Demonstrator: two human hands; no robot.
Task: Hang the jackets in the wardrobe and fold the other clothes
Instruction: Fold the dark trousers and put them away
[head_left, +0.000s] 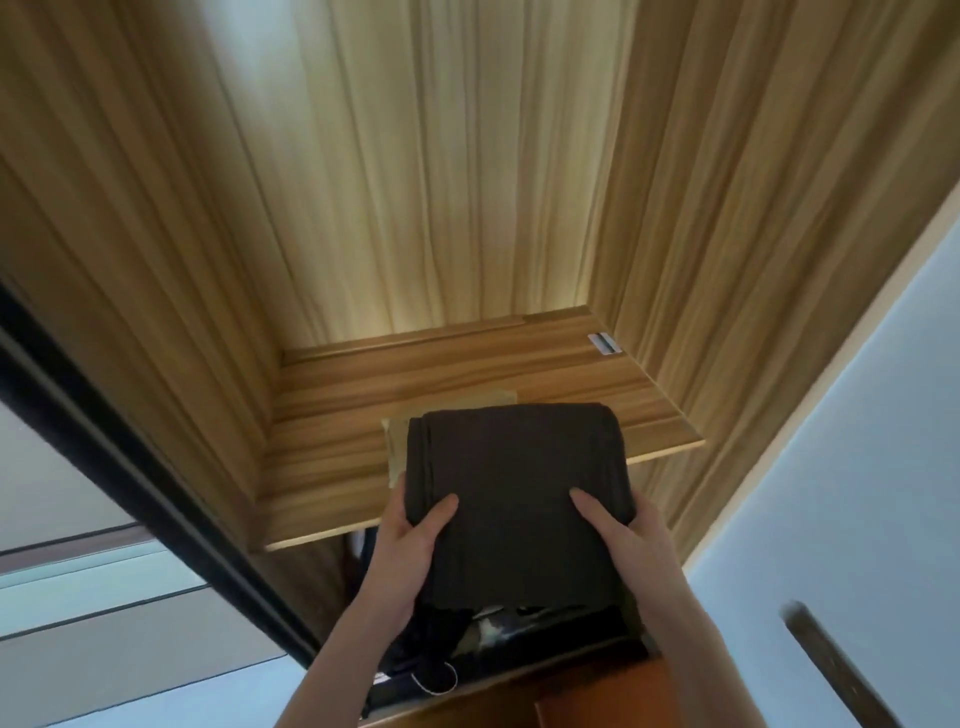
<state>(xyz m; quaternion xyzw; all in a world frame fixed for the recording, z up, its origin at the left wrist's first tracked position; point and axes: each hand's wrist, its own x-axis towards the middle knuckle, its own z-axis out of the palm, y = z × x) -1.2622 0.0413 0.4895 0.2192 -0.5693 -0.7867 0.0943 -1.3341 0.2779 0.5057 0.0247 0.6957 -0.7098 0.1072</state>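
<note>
- Folded dark brown garment: a flat, squared stack held level over the front edge of the wooden shelf; its far end lies above the shelf board, its near end projects out past the edge toward the viewer.
- Left hand: grips the garment's near left side, thumb laid on top, fingers curled beneath and out of sight.
- Right hand: grips the near right side in the same manner, thumb on top, fingers under the fabric.
- Tan folded item: lies flat on the shelf directly under the garment's far end, only its left margin and a strip of its far edge showing.
- Shelf: striped wood-grain board, lit along its rear joint by a warm glow; a small white tag sits near the back right corner.
- Wardrobe interior: back and side panels in pale vertical wood grain rise above the shelf.
- Dark clothing: bunched in the compartment below the shelf, between the forearms, with a thin white cord visible.
- Dark sliding-door frame: runs diagonally at left.
- Pale blue wall: flanks the wardrobe at right.
</note>
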